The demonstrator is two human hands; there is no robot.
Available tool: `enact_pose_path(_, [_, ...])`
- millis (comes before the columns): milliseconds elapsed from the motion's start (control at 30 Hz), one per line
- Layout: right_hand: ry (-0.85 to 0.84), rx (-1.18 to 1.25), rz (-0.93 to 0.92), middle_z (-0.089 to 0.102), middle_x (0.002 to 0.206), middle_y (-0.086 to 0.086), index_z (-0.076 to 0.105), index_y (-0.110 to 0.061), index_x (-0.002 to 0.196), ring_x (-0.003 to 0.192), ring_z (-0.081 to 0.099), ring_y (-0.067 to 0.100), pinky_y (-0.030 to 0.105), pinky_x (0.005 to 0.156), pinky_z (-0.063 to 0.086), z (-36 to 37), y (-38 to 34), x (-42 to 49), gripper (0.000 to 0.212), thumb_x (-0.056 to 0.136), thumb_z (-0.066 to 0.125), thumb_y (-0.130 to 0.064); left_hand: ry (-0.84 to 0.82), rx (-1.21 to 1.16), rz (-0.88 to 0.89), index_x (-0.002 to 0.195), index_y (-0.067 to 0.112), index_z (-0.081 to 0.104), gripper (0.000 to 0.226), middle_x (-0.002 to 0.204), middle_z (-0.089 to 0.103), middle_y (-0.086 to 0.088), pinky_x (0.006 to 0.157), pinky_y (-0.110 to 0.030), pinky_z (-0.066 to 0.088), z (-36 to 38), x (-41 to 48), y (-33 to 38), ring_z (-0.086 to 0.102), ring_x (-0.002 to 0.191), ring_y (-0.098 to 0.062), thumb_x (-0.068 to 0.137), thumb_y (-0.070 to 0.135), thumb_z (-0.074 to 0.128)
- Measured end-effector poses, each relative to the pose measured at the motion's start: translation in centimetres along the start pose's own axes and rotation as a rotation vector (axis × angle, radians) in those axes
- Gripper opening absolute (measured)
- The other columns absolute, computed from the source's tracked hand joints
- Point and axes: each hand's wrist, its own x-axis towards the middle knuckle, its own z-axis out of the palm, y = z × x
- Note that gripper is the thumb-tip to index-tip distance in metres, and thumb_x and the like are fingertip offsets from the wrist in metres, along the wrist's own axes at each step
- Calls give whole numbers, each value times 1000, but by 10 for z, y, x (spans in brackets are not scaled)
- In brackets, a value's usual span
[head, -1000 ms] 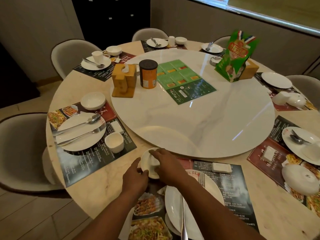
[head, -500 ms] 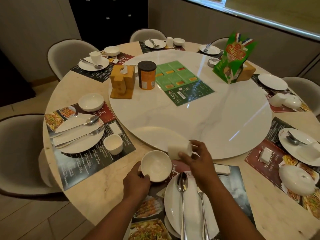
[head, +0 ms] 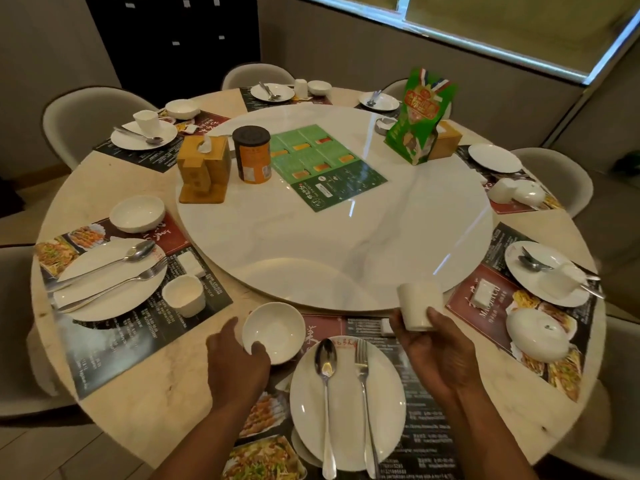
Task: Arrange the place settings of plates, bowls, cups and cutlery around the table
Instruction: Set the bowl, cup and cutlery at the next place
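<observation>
- Holding the small white ceramic cup (head: 419, 306) in my right hand (head: 440, 351), fingers wrapped round its lower half, I have it raised over the table's five o'clock edge, near the round white marble turntable (head: 332, 244).
- My left hand (head: 235, 365) grips the near rim of the shallow white ceramic bowl (head: 273, 332), upright on the placemat at eleven o'clock from my plate.
- That round white dinner plate (head: 346, 410), at six o'clock, carries a steel spoon (head: 325, 362) and steel fork (head: 362, 368) side by side.
- Done, I judge: the nine o'clock setting.
- Left: setting this cup down, then four o'clock, where an overturned white bowl (head: 538, 336) needs righting, and two o'clock looks jumbled too.
</observation>
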Motion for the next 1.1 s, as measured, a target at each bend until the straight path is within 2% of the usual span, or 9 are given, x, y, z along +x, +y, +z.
enact_pose_path(100, [92,-227,-81,68,110,12,67,-13,112,102,64,30,43,90,53,-20,-26,-9,29,83,63,-10,5,-34,236,138,24,44,58,130,46,-4,90,-43,53,11,-20,25,56,109,-26,86,16,67])
enact_pose_path(167, [180,-506,-136,68,111,13,61,-10,119,105,64,35,42,79,58,-35,-38,-14,43,78,72,-6,-76,-84,356,135,22,48,53,122,51,2,88,-39,55,27,-38,42,58,103,-20,86,12,67])
enact_pose_path(267, [370,-1003,-177,66,112,2,54,-18,124,104,62,23,36,83,53,-56,-43,-17,62,71,81,-1,-273,-102,485,126,27,52,43,110,56,11,82,-30,55,55,-66,61,60,97,-10,88,10,63])
enact_pose_path(367, [332,-1162,-159,62,110,-10,53,-31,117,105,59,12,27,79,49,-82,-37,-14,62,70,82,-2,-522,-97,474,127,34,52,43,114,59,16,77,-17,53,83,-90,71,60,99,1,89,19,65])
enact_pose_path(433, [309,-1269,-155,61,117,-8,53,-35,119,109,58,13,33,88,52,-99,-31,-9,66,67,86,-12,-654,-106,439,129,37,50,47,118,59,19,77,-11,51,100,-103,74,59,106,3,88,21,67])
enact_pose_path(567, [225,-1393,-122,60,123,-14,51,-42,124,112,57,9,38,95,51,-117,-31,-3,71,65,87,-24,-802,-77,338,135,35,49,59,126,60,18,99,-29,50,129,-115,76,55,118,2,80,26,68])
enact_pose_path(700, [140,-1453,-113,62,118,-17,53,-41,121,109,59,6,32,93,50,-122,-38,6,65,68,86,-24,-904,-125,273,125,47,51,58,118,63,24,90,-20,48,145,-121,81,56,116,3,80,14,68])
enact_pose_path(900, [56,-1515,-97,60,114,-17,47,-49,114,108,56,8,26,90,47,-128,-48,18,62,74,81,-17,-885,-164,229,134,42,50,67,120,65,19,100,-36,51,159,-130,85,60,114,-2,77,12,69])
enact_pose_path(1100, [39,-1502,-102,60,119,-17,49,-46,121,109,55,5,26,93,46,-134,-48,23,63,73,84,-23,-869,-170,220,137,39,48,69,121,64,19,100,-36,51,162,-133,86,59,115,0,78,10,69])
